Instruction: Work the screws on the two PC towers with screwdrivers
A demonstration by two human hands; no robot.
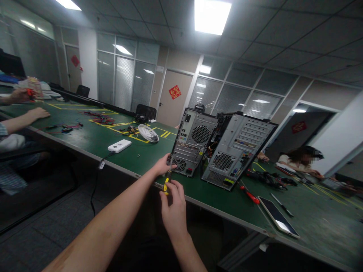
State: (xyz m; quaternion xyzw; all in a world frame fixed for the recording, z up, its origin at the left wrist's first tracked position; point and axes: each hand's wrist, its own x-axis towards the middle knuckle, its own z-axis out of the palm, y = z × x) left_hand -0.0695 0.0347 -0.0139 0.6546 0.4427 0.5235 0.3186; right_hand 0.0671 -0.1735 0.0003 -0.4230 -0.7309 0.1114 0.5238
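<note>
Evidently, in my head view the right grip (175, 203) pinches the yellow screwdriver (166, 184) by its handle, shaft toward twelve, a hold that suits turning. My left grip (162, 165) lies at the left case (188, 147), low on its edge, perhaps steadying it; I cannot tell whether it clasps. That case stands on the worktop (150, 153) between twelve and one, rear facing me, likely for access; the right case (235, 149) is at two.

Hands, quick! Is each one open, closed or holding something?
Left hand: at the left computer case; grip can't be told.
Right hand: closed, holding the yellow screwdriver.
</note>
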